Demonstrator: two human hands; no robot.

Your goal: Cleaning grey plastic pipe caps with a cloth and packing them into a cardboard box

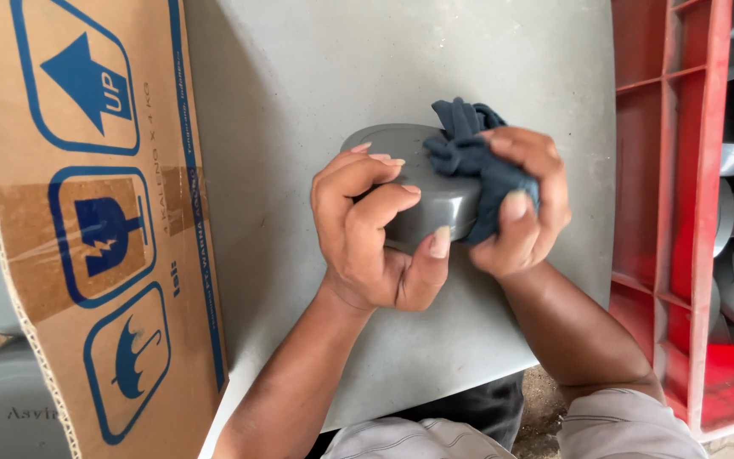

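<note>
On a smooth grey table (316, 76), the left hand (371, 234) grips a rounded grey plastic part (422, 187); the right hand (524, 204) clutches a crumpled dark cloth (469, 153).

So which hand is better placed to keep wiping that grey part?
Probably the right hand: it already grips the dark cloth against the grey part. The left hand is wrapped around the part, steadying it.

Grey work surface (316, 68): lying open above and to the left of the hands. Cardboard box flap (87, 221): closing off the left side. Red plastic crate (673, 212): standing close along the right edge, hemming in that side.
</note>
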